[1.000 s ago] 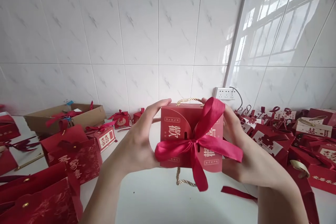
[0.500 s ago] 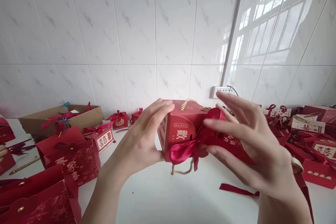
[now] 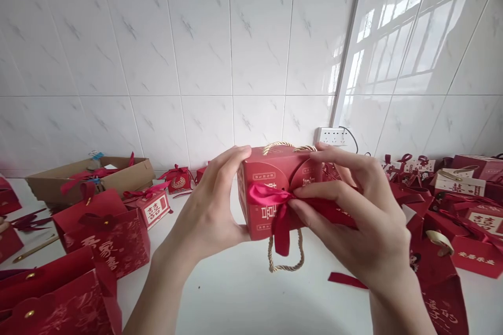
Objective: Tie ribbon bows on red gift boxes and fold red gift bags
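Observation:
A red gift box [image 3: 255, 167] with pale Chinese characters is held up above the white table. My left hand [image 3: 210, 204] grips its left side, fingers over the top edge and thumb underneath. A red ribbon [image 3: 269, 194] is tied across the front, with a loop to the left and a tail hanging down. With thumb and finger, my right hand [image 3: 349, 209] pinches the ribbon beside the knot; its upper fingers rest at the box's top right edge. One gold cord [image 3: 279, 146] shows on top, another loops below the box. My right hand hides the box's right end.
On the left stand several red gift boxes [image 3: 106, 241] and an open cardboard box [image 3: 47, 183] with ribbons inside. More red boxes [image 3: 471, 251] crowd the right. A power strip [image 3: 332, 136] is at the tiled wall. A loose ribbon strip [image 3: 346, 279] lies on the table.
My right hand, earlier spread around the bow, has closed on the ribbon by the knot. The box's front has turned more toward me, and the bow now shows a flatter loop and hanging tail.

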### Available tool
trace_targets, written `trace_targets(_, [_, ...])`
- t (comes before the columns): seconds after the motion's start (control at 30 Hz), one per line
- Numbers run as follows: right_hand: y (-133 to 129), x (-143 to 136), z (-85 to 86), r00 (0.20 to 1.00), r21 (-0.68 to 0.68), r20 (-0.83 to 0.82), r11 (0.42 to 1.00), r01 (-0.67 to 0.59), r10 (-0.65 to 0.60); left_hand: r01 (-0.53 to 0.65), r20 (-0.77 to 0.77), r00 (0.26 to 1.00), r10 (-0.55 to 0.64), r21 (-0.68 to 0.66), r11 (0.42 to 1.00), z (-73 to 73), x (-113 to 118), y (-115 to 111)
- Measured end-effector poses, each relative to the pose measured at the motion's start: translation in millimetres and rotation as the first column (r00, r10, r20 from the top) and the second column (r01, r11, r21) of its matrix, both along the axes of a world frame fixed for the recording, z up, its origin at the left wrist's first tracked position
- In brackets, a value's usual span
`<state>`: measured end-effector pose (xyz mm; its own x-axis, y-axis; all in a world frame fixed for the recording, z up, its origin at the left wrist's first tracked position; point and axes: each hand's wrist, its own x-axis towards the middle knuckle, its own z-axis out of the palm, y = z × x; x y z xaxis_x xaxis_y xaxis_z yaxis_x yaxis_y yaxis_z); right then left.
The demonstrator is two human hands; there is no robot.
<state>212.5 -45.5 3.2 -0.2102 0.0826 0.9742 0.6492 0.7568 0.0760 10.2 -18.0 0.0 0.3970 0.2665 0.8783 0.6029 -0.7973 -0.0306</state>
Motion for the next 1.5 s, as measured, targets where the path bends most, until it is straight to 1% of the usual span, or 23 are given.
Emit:
trace_targets(0.13, [0, -12, -3.3, 0.985, 0.015, -0.133, 0.994, 0.109, -0.106, -0.050, 0.055, 0.998, 0.044, 0.113, 0.992, 0.1, 6, 1])
trace_targets(0.17, [0, -14, -3.9, 0.979, 0.011, -0.155, 0.990, 0.137, -0.134, -0.058, 0.063, 0.997, 0.051, 0.109, 0.992, -0.1, 7, 1])
trace_targets(0.23, [-2, -16, -4.1, 0.977, -0.031, -0.155, 0.989, 0.144, -0.147, -0.049, 0.065, 0.997, 0.047, 0.040, 0.998, -1.1, 6, 2])
trace_targets(0.33, [-5, -11, -2.7, 0.991, -0.145, -0.124, 0.989, 0.026, -0.044, -0.015, 0.073, 0.997, 0.023, -0.104, 0.995, -3.1, 1, 3])
trace_targets(0.4, [-5, -4, -1.4, 0.982, -0.194, -0.181, 0.977, -0.084, 0.049, -0.012, 0.091, 0.995, 0.028, -0.179, 0.984, -4.0, -2, 3])
trace_targets(0.43, [-5, 0, -0.8, 0.971, -0.207, -0.227, 0.971, -0.122, 0.073, -0.016, 0.098, 0.995, 0.038, -0.216, 0.976, -4.1, -3, 3])
trace_targets(0.53, [-3, 9, 1.2, 0.937, -0.260, -0.344, 0.953, -0.155, 0.059, -0.027, 0.105, 0.993, 0.060, -0.299, 0.954, -3.6, -3, 3])
trace_targets(0.6, [-1, 13, 2.4, 0.926, -0.321, -0.376, 0.932, -0.168, 0.037, -0.020, 0.106, 0.993, 0.055, -0.308, 0.951, -3.4, -3, 5])
trace_targets(0.67, [0, 15, 3.1, 0.913, -0.386, -0.405, 0.896, -0.218, 0.048, -0.009, 0.105, 0.994, 0.041, -0.297, 0.955, -3.8, -2, 6])
trace_targets(0.77, [1, 16, 3.5, 0.892, -0.475, -0.444, 0.823, -0.311, 0.081, 0.014, 0.101, 0.995, 0.012, -0.250, 0.968, -4.6, -2, 7])
trace_targets(0.87, [7, 14, 3.7, 0.841, -0.501, -0.515, 0.737, -0.454, 0.168, 0.047, 0.100, 0.995, -0.026, -0.211, 0.976, -3.9, -3, 9])
trace_targets(0.93, [18, 13, 2.3, 0.791, -0.508, -0.571, 0.662, -0.551, 0.220, 0.066, 0.115, 0.993, -0.038, -0.244, 0.967, -4.5, -3, 15])
trace_targets(1.0, [34, 10, -3.4, 0.752, -0.526, -0.620, 0.591, -0.611, 0.226, 0.084, 0.142, 0.989, -0.039, -0.327, 0.941, -10.5, -3, 26])
trace_targets(1.07, [54, 6, -16.9, 0.708, -0.540, -0.683, 0.528, -0.655, 0.180, 0.120, 0.171, 0.984, -0.049, -0.434, 0.893, -26.6, -2, 41])
trace_targets(1.13, [73, 1, -39.6, 0.641, -0.551, -0.762, 0.429, -0.716, 0.091, 0.188, 0.217, 0.973, -0.082, -0.534, 0.824, -53.8, -1, 55])
trace_targets(1.17, [80, -2, -53.8, 0.614, -0.559, -0.788, 0.371, -0.741, 0.040, 0.217, 0.239, 0.967, -0.088, -0.590, 0.778, -70.3, 0, 60])
trace_targets(1.23, [88, -6, -84.8, 0.607, -0.584, -0.794, 0.296, -0.756, -0.014, 0.253, 0.268, 0.960, -0.084, -0.695, 0.673, -103.8, -1, 64])
trace_targets(1.3, [89, -7, -114.1, 0.618, -0.610, -0.784, 0.247, -0.753, -0.052, 0.279, 0.287, 0.955, -0.078, -0.778, 0.563, -130.7, -4, 63])
trace_targets(1.33, [88, -7, -126.6, 0.627, -0.624, -0.776, 0.228, -0.748, -0.069, 0.304, 0.299, 0.950, -0.089, -0.820, 0.485, -139.8, -6, 61])
trace_targets(1.37, [87, -6, -137.0, 0.636, -0.637, -0.767, 0.215, -0.740, -0.086, 0.349, 0.335, 0.936, -0.107, -0.851, 0.392, -145.7, -8, 61])
trace_targets(1.43, [84, -4, -151.1, 0.653, -0.662, -0.748, 0.209, -0.720, -0.119, 0.485, 0.472, 0.874, -0.113, -0.850, 0.206, -149.5, -10, 60])
trace_targets(1.47, [83, -2, -154.8, 0.659, -0.671, -0.740, 0.212, -0.711, -0.132, 0.560, 0.554, 0.828, -0.084, -0.815, 0.145, -148.6, -10, 61])
trace_targets(1.5, [83, -1, -156.7, 0.664, -0.677, -0.735, 0.215, -0.704, -0.141, 0.617, 0.618, 0.786, -0.035, -0.778, 0.122, -146.7, -8, 61])
